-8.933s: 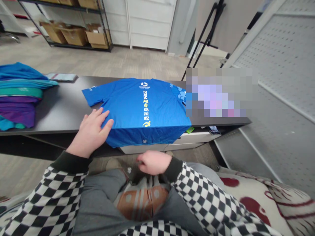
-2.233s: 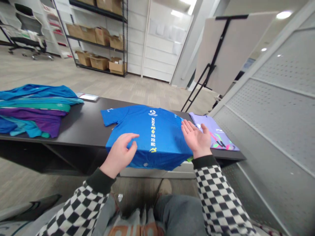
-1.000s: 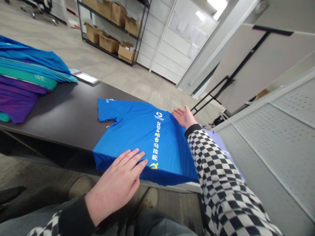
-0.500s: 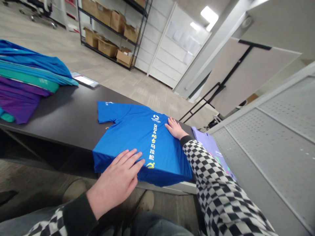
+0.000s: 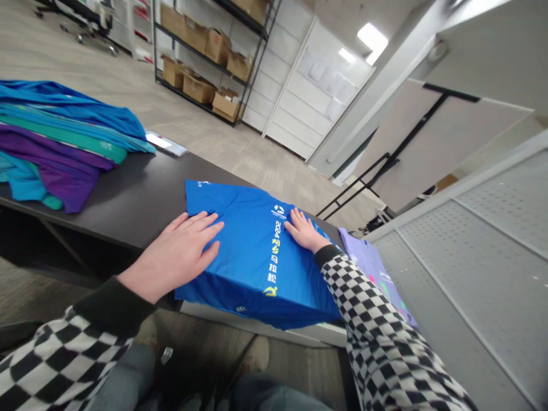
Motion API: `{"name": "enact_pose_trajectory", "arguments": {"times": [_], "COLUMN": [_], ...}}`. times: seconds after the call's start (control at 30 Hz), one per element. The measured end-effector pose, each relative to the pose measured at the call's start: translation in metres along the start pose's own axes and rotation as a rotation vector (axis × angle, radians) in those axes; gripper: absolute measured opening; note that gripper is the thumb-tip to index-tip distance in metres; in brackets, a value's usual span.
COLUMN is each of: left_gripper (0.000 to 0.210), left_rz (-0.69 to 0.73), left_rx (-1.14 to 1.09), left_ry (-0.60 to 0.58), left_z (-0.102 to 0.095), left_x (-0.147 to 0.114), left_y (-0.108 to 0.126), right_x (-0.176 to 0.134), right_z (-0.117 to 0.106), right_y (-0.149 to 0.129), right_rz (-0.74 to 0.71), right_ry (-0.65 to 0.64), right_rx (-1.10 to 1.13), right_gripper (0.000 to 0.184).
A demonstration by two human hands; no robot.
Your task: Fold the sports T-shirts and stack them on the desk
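Note:
A blue T-shirt (image 5: 244, 245) with white and yellow print lies spread on the dark table (image 5: 145, 188), its lower end hanging over the near edge. My left hand (image 5: 180, 251) rests on the shirt's left side, just below the sleeve, with fingers stretched out. Over by the collar, my right hand (image 5: 305, 229) lies flat on the cloth to the right of the printed logo, fingers apart. Neither hand grips the fabric. My right forearm covers part of the shirt's right side.
A heap of blue, green and purple shirts (image 5: 77, 142) lies at the table's left, beside a phone-like flat device (image 5: 166, 144). A folded lavender shirt (image 5: 372, 262) is at the right, against a grey perforated panel (image 5: 483, 245). Shelves with cardboard boxes (image 5: 199, 88) stand behind.
My left hand has moved up and left across the shirt, from its lower middle to below the sleeve. My right hand stays near the collar. The view has shifted slightly.

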State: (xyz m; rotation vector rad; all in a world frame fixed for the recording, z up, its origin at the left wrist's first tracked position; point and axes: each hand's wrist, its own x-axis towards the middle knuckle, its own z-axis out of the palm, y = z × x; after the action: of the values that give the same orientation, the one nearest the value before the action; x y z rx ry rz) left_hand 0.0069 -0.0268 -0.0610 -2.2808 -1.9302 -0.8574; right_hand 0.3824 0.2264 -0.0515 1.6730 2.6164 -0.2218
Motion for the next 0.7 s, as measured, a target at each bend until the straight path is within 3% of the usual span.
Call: {"name": "enact_pose_trajectory", "arguments": {"times": [0.17, 0.33, 0.5, 0.6, 0.7], "left_gripper": [0.057, 0.060, 0.062, 0.061, 0.060], "left_rz": [-0.077, -0.110, -0.097, -0.095, -0.091], "left_rx": [0.069, 0.060, 0.079, 0.079, 0.082], "left_ry": [-0.116, -0.104, -0.109, -0.100, -0.094], "left_z": [0.012, 0.020, 0.021, 0.021, 0.019], "left_x": [0.001, 0.002, 0.001, 0.001, 0.001], "left_y": [-0.026, -0.026, -0.028, -0.027, -0.025], "right_x": [0.000, -0.001, -0.007, -0.003, 0.001], "right_z": [-0.002, -0.005, 0.006, -0.003, -0.009], "right_y": [-0.006, -0.016, -0.027, -0.028, -0.028], "right_rz": [0.032, 0.046, 0.030, 0.045, 0.057], "right_ry": [-0.079, 0.012, -0.067, -0.100, -0.047], "right_rx": [-0.010, 0.020, -0.023, -0.032, -0.015], "right_gripper": [0.101, 0.103, 0.104, 0.104, 0.104]}}
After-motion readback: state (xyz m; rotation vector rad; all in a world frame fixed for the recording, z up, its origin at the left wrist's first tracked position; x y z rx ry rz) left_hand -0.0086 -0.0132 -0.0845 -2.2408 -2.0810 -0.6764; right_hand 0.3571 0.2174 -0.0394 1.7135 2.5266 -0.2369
